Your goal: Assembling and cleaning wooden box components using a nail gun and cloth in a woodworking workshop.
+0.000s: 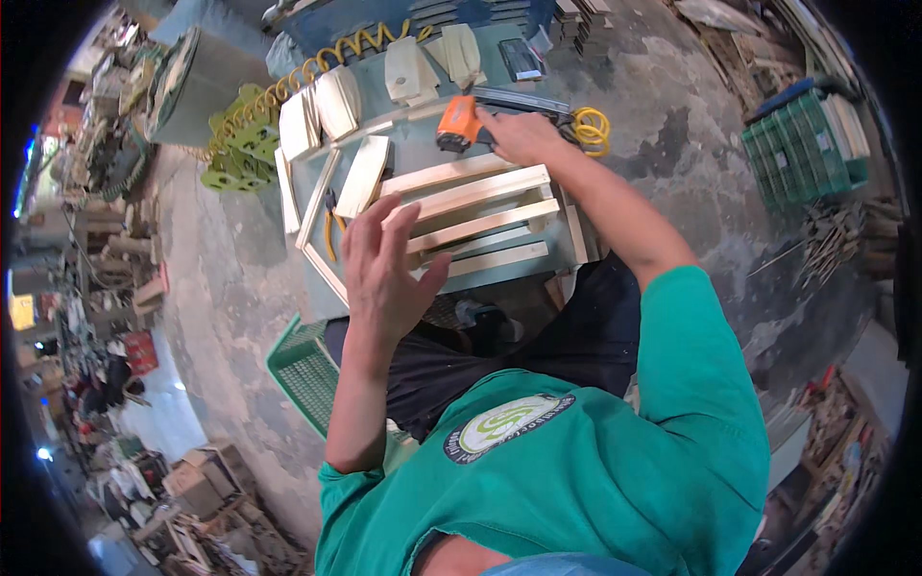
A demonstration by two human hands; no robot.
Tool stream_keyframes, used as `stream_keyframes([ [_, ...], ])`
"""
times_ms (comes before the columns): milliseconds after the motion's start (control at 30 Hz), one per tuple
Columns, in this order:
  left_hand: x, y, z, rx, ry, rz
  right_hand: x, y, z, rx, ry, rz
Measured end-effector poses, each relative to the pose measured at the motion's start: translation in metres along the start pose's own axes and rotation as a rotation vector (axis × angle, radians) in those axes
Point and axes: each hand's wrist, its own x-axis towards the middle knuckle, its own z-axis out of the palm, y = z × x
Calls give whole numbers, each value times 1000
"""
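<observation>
My left hand (376,264) is raised over the near left of the table, fingers spread, holding nothing. It is beside a slatted wooden frame (471,204) of pale strips, whose left end it partly hides. Beyond the frame, my right hand (523,137) is closed round the handle of an orange and black nail gun (459,125), which lies at table height; the grip itself is mostly hidden by my fingers. Pliers with orange handles (329,230) lie just left of my left hand. A pale shaped board (364,176) rests behind that hand.
Stacks of shaped boards (336,103) stand along the table's far left, with a dark phone-like slab (521,60) at the far edge. A yellow coiled hose (317,65) runs behind. Green crates (802,154) stand at right, and a green basket (303,370) sits near my legs.
</observation>
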Motion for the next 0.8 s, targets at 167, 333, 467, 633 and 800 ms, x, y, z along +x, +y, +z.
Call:
stream_keyframes([
  [167,34,11,23,137,-202,135,-3,6,10,58,58,-8],
  [333,39,-10,3,-42,-221,49,-32,32,18,768,494,4],
  [467,24,-7,-20,-419,-47,-197,-128,13,5,1883,446,29],
  [633,8,7,0,-994,52,-377,-213,-52,-12,1873,625,-217],
  [800,-13,39,26,-1188,-36,-434,-254,-56,-21,1771,724,-29],
])
